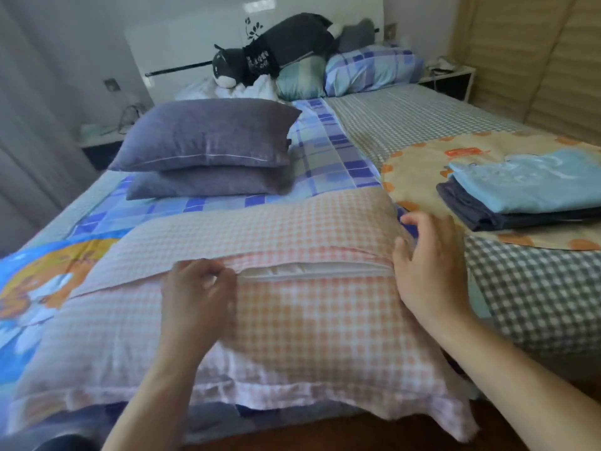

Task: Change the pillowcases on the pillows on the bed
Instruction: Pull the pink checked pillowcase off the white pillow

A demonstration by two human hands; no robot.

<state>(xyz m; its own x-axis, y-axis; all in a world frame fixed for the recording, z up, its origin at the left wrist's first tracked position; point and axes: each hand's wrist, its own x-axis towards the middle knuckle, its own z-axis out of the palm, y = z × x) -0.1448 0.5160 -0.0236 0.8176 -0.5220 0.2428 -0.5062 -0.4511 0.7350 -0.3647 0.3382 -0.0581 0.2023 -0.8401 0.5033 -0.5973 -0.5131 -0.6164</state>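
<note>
Bed (406, 125) is carrying everything; landmark is the orange-check pillow (276, 320) lying at the near edge, long axis running left-right across the person.

- Beyond the pillow to the left: 2 grey pillows (201, 148) sitting stacked.
- Beyond it to the right: folded stack of cases (520, 193), light blue on dark navy, resting on a patterned sheet.
- Far behind it, at the headboard: more pillows and a dark plush toy (260, 56).

Key relation: the zip opening (309, 271) is running along the pillow's long axis, on the top face, gaping between the 2 hands and showing white inner. Left hand (198, 288) is sitting at the opening's left end, fingers curled and pinching at the fabric or zip pull; too blurred to say which. Right hand (426, 265) is at the right end, fingers loosely bent, pressing on the case near the corner, not closing round anything.

Judgement: the zip is being worked. The left hand is nearer the puller.

Case is looking soft, rumpled, with a loose flange at the near edge.
</note>
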